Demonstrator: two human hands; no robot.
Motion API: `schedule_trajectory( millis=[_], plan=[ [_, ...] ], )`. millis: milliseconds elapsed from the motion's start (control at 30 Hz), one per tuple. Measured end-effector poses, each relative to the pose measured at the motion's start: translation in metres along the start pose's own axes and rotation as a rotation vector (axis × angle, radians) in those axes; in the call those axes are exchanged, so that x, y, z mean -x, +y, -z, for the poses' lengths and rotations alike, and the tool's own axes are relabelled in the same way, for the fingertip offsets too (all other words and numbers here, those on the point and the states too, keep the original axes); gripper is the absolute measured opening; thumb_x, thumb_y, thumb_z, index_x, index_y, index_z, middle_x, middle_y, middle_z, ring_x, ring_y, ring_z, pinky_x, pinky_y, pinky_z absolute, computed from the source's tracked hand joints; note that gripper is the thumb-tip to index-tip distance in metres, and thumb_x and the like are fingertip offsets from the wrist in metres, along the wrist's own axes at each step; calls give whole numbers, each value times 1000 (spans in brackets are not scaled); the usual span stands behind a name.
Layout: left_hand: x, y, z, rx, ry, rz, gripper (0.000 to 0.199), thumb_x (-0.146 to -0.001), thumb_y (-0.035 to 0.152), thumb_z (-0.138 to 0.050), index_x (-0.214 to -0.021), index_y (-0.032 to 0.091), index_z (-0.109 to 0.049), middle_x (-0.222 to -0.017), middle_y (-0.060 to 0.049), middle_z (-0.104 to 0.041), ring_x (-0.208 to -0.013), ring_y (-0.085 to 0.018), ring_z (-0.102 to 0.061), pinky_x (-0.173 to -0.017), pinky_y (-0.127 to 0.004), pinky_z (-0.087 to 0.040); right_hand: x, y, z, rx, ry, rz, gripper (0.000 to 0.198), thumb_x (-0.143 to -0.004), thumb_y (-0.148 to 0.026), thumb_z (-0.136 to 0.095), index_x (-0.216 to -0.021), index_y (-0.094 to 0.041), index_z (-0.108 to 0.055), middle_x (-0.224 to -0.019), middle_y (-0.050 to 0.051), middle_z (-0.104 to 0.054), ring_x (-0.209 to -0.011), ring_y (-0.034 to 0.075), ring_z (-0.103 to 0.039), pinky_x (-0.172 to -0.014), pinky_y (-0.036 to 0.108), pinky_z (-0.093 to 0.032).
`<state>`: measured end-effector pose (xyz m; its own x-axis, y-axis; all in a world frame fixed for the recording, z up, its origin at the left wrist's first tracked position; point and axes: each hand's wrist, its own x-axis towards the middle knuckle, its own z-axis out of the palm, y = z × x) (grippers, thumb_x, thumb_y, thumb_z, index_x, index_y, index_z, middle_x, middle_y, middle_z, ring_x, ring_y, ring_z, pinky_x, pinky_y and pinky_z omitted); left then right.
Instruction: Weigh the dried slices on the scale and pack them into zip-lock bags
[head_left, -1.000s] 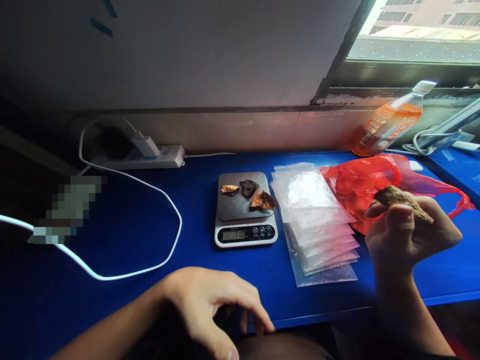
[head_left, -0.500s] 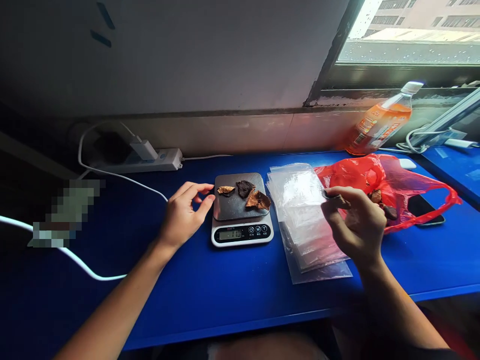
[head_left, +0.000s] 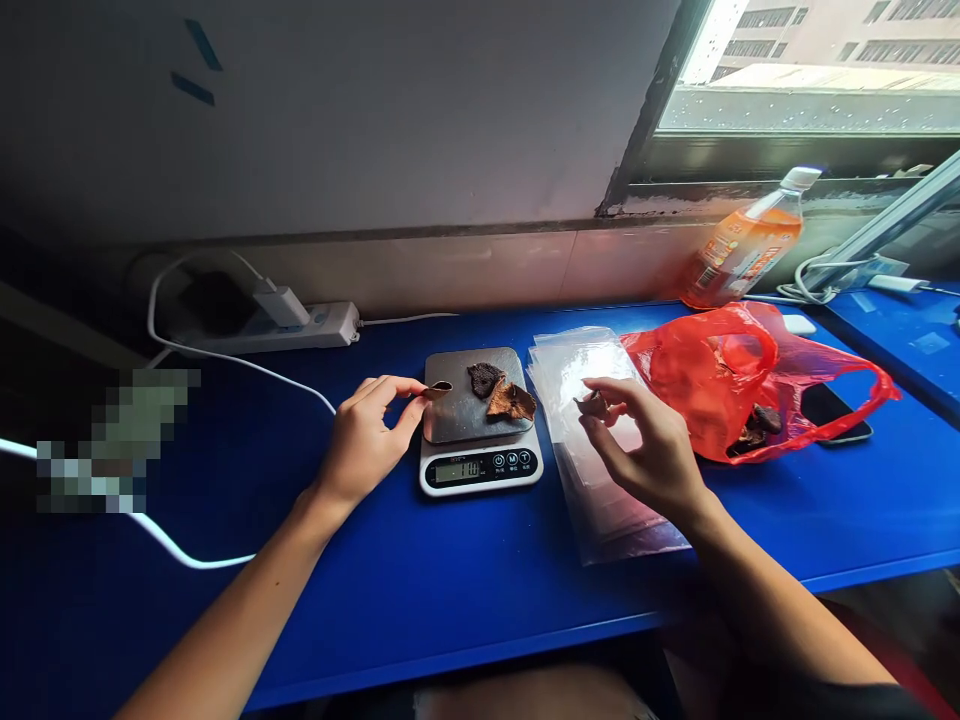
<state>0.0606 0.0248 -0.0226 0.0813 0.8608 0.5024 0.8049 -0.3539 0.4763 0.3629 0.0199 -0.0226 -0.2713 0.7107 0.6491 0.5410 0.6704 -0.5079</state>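
A white kitchen scale (head_left: 481,470) with a steel plate stands on the blue table; its display seems to read 11.0 or close to it. Two dried, wrinkled brown pieces lie on the plate, a dark one (head_left: 484,379) and a lighter brown one (head_left: 512,401). At the plate's left edge my left hand (head_left: 369,433) pinches a small dried piece (head_left: 436,390) between thumb and forefinger. My right hand (head_left: 646,440), above the clear plastic bags, holds another dark dried piece (head_left: 592,403) in its fingertips.
Stacked clear zip bags (head_left: 585,500) lie right of the scale. Beyond them sits a red plastic bag (head_left: 690,370) with more dried pieces inside, partly over a dark phone-like slab (head_left: 840,420). An orange drink bottle (head_left: 750,245) leans behind. A power strip (head_left: 330,325) and white cables lie left.
My right hand has moved left from beside the red bag toward the scale, carrying its dried piece. My left hand has taken hold of the small piece at the plate's left.
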Motion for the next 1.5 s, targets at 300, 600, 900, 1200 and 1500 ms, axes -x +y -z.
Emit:
schedule_trajectory(
  millis=[300, 600, 900, 1200, 1500],
  plan=[
    [8, 6, 5, 82, 82, -29, 23, -91, 21, -55, -112, 20, -65, -97, -4, -71, -83, -16, -65, -75, -30, -53, -2, 0, 1, -1, -9, -5, 18, -83, -11, -61, -98, -20, -56, -86, 3, -64, -73, 12, -57, -69, 27, -50],
    [6, 8, 7, 29, 134, -153, 17, -90, 13, -57, -102, 19, -67, -98, -4, -69, -87, -16, -62, -72, -28, -52, -3, 1, 1, -1, -22, -5, 17, -83, -11, -61, -97, -20, -56, -84, 3, -64, -72, 12, -56, -68, 28, -48],
    [7, 10, 6, 3, 137, -114, 15, -89, 17, -57, -101, 21, -65, -101, -5, -67, -91, -20, -62, -73, -32, -53, -2, 3, 0, 2, -43, -27, 16, -84, -16, -60, -99, -21, -58, -86, 4, -67, -71, 14, -59, -68, 30, -51],
    [8, 10, 5, 0, 97, -85, 14, -90, 23, -55, -100, 22, -65, -100, -6, -67, -92, -20, -61, -77, -34, -53, 0, 3, -3, 13, -119, -42, 22, -88, -17, -55, -109, -21, -59, -92, 6, -70, -78, 16, -64, -73, 33, -53],
    [4, 8, -1, -27, -11, -117, 15, -89, 19, -54, -96, 20, -66, -94, -4, -70, -90, -20, -62, -84, -35, -49, 1, 4, -3, 28, -139, -8, 23, -89, -17, -56, -111, -20, -59, -89, 6, -68, -77, 16, -62, -73, 33, -53]
  ],
)
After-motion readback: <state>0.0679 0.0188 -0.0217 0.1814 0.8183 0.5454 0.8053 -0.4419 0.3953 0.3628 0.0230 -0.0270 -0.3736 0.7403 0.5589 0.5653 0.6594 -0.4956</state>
